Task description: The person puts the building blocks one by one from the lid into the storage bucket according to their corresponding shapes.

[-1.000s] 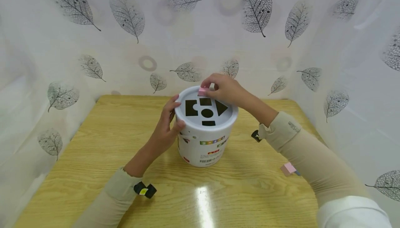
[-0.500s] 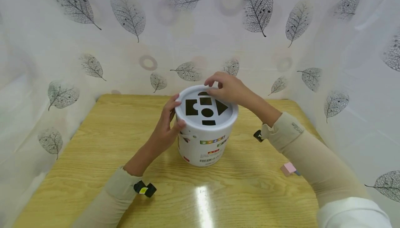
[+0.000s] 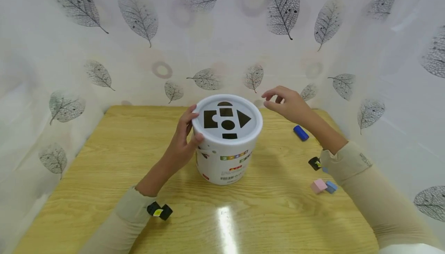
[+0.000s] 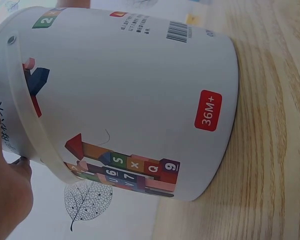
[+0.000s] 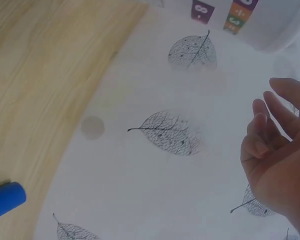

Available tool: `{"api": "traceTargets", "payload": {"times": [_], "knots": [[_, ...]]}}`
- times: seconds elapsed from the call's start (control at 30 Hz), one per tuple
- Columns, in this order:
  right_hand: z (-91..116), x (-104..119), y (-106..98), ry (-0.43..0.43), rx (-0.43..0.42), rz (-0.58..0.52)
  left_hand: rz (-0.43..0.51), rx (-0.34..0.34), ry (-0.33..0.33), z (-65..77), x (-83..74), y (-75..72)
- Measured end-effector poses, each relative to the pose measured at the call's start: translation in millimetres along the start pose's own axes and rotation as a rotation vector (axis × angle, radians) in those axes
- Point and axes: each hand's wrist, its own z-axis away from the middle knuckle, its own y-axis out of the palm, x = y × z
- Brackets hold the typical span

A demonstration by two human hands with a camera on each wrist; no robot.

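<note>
A white bucket (image 3: 222,161) with a shape-sorter lid (image 3: 245,132) stands upright on the table; its cut-outs include a triangle, a circle and a half-round. My left hand (image 3: 182,142) holds the bucket's left side by the rim, thumb at the front and fingers farther back. In the left wrist view that hand (image 4: 7,185) is at the upper part of the bucket, beside its white handle (image 4: 32,120). My right hand (image 3: 286,103) hovers right of the bucket with fingers loosely bent and nothing between them. The nearest block to it is a blue cylinder (image 3: 301,133).
A pink block (image 3: 318,186) and a light blue block (image 3: 331,186) lie together on the wooden table (image 3: 278,215), beside my right forearm. Another light blue piece (image 3: 325,169) is partly hidden by the black wrist device. A leaf-patterned curtain (image 3: 222,41) surrounds the table's back and sides.
A second ago my right hand held a pink block over the lid's far half-round hole. The block has gone from sight there, and the hand has moved right, off the lid. My left hand stays put.
</note>
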Motion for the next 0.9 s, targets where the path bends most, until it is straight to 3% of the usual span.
{"api": "traceTargets", "payload": {"times": [0.4,0.63,0.9], "knots": [[31.5,-68.5,-11.6,0.133,0.034,0.033,0.004,0.002,0.0,0.5,2.3,-0.1],[35.8,-98.5,-10.3,0.229,0.08,0.035,0.008,-0.003,0.009,-0.1,1.5,-0.2],[31.0,-129.4,3.7,0.274,0.096,-0.019,0.012,-0.002,0.005,0.1,-0.9,0.1]]}}
